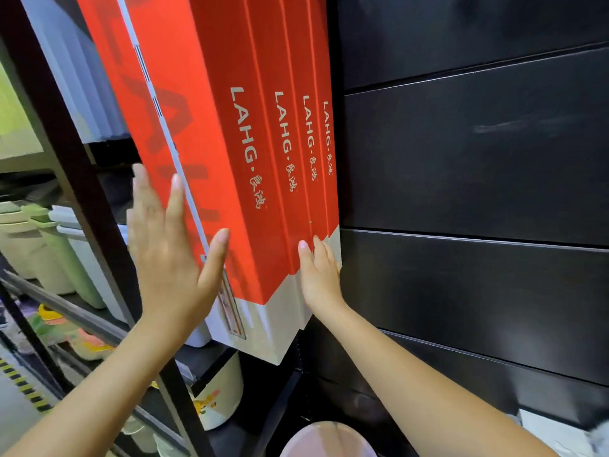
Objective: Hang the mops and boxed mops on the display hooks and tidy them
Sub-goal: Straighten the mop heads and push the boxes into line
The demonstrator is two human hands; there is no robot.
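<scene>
Several tall red-and-white boxed mops (230, 153) marked LAHG hang side by side against the dark slatted wall, tilted in my view. My left hand (171, 252) lies flat with straight fingers on the broad front face of the nearest box, its thumb on the red spine. My right hand (318, 275) touches the lower ends of the boxes on the right, its fingers straight against their white bottoms. The hooks that carry the boxes are out of sight above.
A dark slatted wall panel (478, 159) fills the right. A black shelf post (82, 199) runs down the left, with pale green and white bins (56, 245) on shelves behind it. A pale round lid (329, 440) and a white bucket (217, 390) sit below.
</scene>
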